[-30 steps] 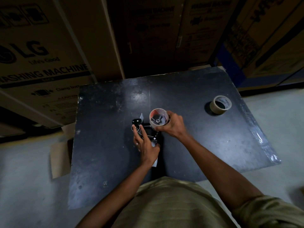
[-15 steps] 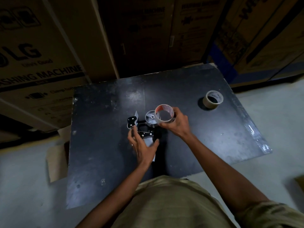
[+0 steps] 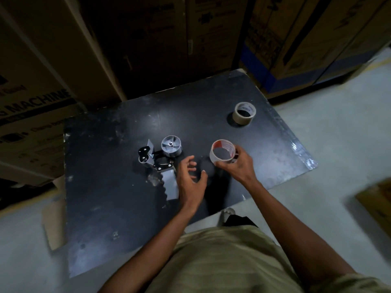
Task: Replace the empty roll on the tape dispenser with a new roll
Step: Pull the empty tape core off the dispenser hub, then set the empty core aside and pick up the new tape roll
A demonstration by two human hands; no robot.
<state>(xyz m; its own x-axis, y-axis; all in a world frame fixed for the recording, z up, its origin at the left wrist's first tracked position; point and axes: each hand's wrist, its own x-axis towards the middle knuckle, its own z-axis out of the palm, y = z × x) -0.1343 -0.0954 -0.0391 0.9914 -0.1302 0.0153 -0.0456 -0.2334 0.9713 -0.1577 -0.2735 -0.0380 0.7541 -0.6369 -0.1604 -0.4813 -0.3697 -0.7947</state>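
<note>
Our right hand [image 3: 238, 164] pinches the empty core [image 3: 222, 152], clear of the dispenser [image 3: 160, 155]; left hand [image 3: 190, 178] hovers, fingers loosely spread. New roll [image 3: 245, 113] sits far right. With the dispenser unheld, it could skid when we load.

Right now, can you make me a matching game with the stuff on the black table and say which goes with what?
Things:
1. empty roll
2. new roll
3. tape dispenser
4. left hand

States:
A. lying on the table, its grey wheel bare
B. held in the right hand
C. fingers loose, holding nothing
D. sitting alone near the table's far right corner

Pairs: 1-B, 2-D, 3-A, 4-C
</note>
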